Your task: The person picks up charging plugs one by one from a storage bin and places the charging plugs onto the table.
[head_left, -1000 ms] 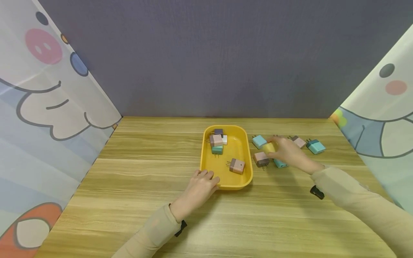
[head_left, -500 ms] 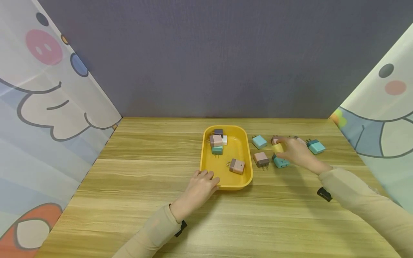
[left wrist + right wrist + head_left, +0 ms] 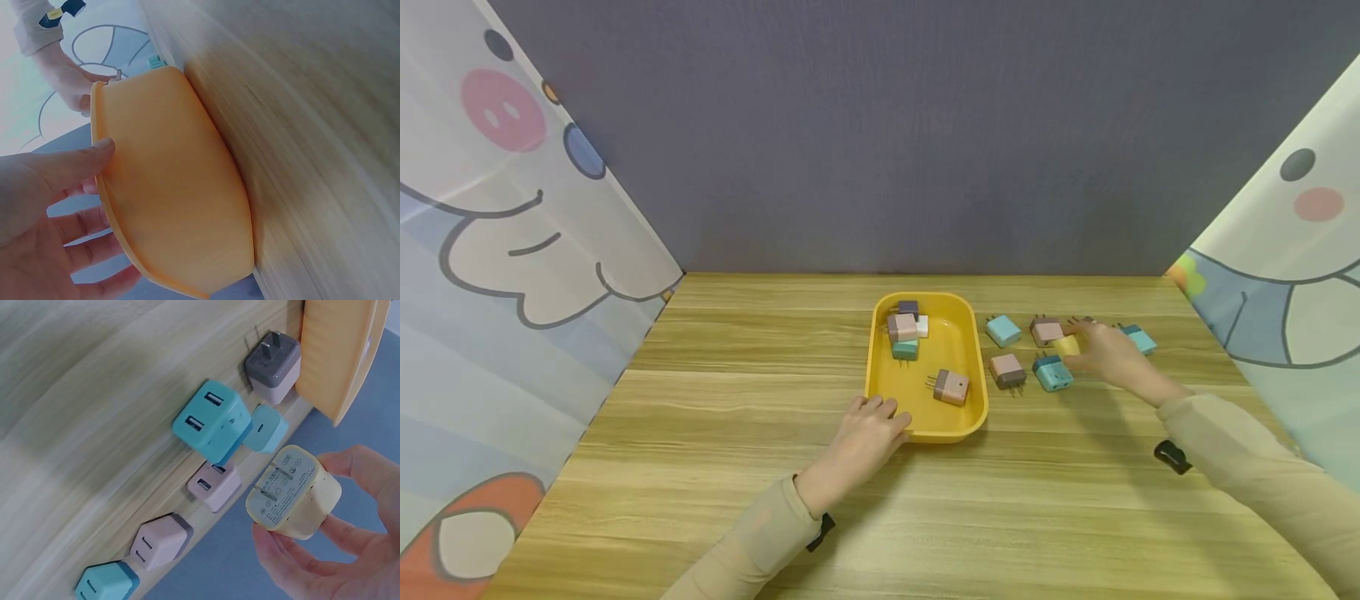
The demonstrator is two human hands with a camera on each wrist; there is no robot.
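Observation:
My left hand [image 3: 856, 442] grips the near-left rim of a yellow tray [image 3: 928, 437]; the left wrist view shows the thumb [image 3: 94, 159] on its outer wall and fingers over the edge. My right hand [image 3: 1111, 360] holds a pale yellow wall charger [image 3: 294, 494] between thumb and fingers, above the table to the right of the tray. Its two prongs and printed label face the right wrist camera. Below and around that hand lie loose chargers: a teal one [image 3: 1052, 373], a pink one [image 3: 1047, 331] and a teal-and-blue one [image 3: 1139, 337], partly covered by the hand.
Inside the tray, several chargers cluster at the far left, including a green one [image 3: 906, 349]; a pink-and-brown one [image 3: 952, 387] lies nearer. Beside the tray's right wall are a light blue charger [image 3: 1002, 331] and another pink-and-brown charger [image 3: 1007, 371]. A grey wall [image 3: 880, 142] borders the table.
My right hand has moved rightward, away from the tray, still holding the yellow charger. The pink and teal chargers it covered are now visible. The left hand and tray stay put.

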